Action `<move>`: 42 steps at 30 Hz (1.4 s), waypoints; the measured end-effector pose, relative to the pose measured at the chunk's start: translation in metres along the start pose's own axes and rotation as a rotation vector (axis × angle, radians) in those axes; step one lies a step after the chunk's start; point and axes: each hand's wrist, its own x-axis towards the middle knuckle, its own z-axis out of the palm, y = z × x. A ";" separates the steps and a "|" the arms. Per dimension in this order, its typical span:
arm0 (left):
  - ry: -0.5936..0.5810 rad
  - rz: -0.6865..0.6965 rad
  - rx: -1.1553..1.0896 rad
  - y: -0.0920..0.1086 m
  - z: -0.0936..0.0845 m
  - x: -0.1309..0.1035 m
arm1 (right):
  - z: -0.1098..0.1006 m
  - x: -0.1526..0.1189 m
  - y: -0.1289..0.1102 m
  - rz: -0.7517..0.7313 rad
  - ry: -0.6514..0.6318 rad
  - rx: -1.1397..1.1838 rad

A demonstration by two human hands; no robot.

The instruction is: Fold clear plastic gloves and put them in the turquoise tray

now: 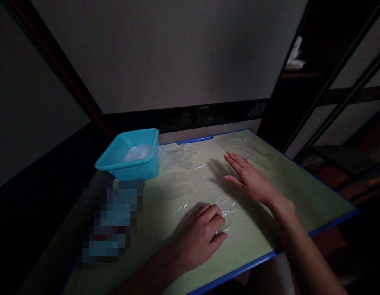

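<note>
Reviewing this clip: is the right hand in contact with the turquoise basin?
Apart. The head view shows it plainly: clear plastic and tabletop lie between the right hand and the turquoise basin.

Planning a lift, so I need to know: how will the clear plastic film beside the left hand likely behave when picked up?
The clear plastic film is probably floppy, since it lies in loose wrinkles. It looks thin enough to show the tabletop through it, so likely very light. Its glossy highlights suggest it may be slippery.
</note>
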 end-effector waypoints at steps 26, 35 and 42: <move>0.215 -0.010 -0.081 -0.007 0.006 0.002 | 0.017 -0.081 -0.024 0.205 0.021 0.118; 0.108 0.057 -0.063 -0.008 0.002 0.000 | 0.020 -0.081 -0.021 0.188 0.022 0.108; 0.065 0.095 -0.020 -0.005 -0.001 0.001 | 0.021 -0.082 -0.022 0.184 0.025 0.089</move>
